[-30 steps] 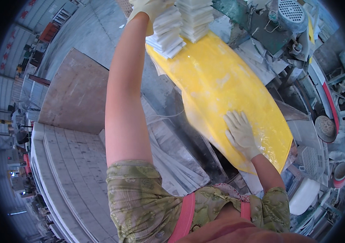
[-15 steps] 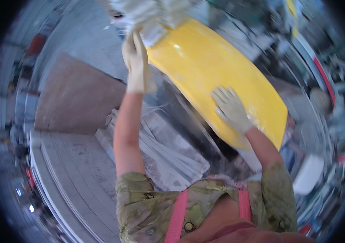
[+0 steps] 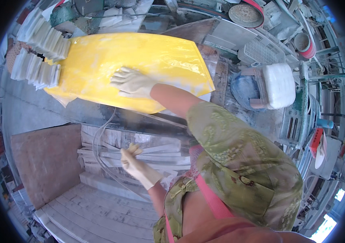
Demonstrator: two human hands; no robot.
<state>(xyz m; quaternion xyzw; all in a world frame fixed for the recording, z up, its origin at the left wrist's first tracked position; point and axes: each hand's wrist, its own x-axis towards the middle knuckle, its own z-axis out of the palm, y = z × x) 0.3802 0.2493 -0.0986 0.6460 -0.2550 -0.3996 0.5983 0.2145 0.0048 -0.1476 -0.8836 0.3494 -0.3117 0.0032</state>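
Observation:
A large glossy yellow sheet, dusted with whitish smears, lies across the surface ahead of me. On it rests my right hand in a pale glove, flat with fingers stretched out and nothing held. My left hand, gloved too, is off the sheet, nearer my body, above some pale strips. Its fingers are curled closed and nothing shows in them. Rows of thin white slabs stand side by side at the sheet's left end.
A brown board stands at left beside a grey slatted platform. A thin hose loops near my left hand. To the right are a white wrapped stool or seat, a perforated plastic crate and a round red-rimmed basin.
My view has turned, so the sheet now lies crosswise. My left hand has drawn back from the white slabs toward my body and curled. The right hand still lies on the sheet.

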